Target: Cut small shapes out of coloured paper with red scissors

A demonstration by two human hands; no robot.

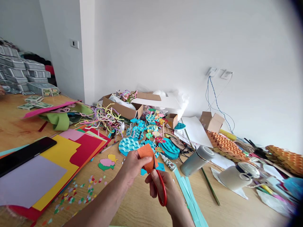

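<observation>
My left hand (132, 165) pinches a piece of orange paper (145, 152) between thumb and fingers. In my right hand (169, 187) are red-handled scissors (163, 194), their blades against the right edge of that paper. How far the blades are apart I cannot make out. Left of my hands lie cut fish shapes, a pink one (106, 162) and a yellow one (112, 157). Just beyond the orange paper is a round blue wavy paper piece (129, 145). A small white glue bottle (168, 162) lies beside my right hand.
Coloured paper sheets (71, 145) and a black phone (28, 154) lie at left, near scattered paper bits (82, 194). To the right stand a grey flask (197, 160) and a white jug (236, 178). Light blue strips (189, 192) run toward me. Behind is a cardboard box (123, 108).
</observation>
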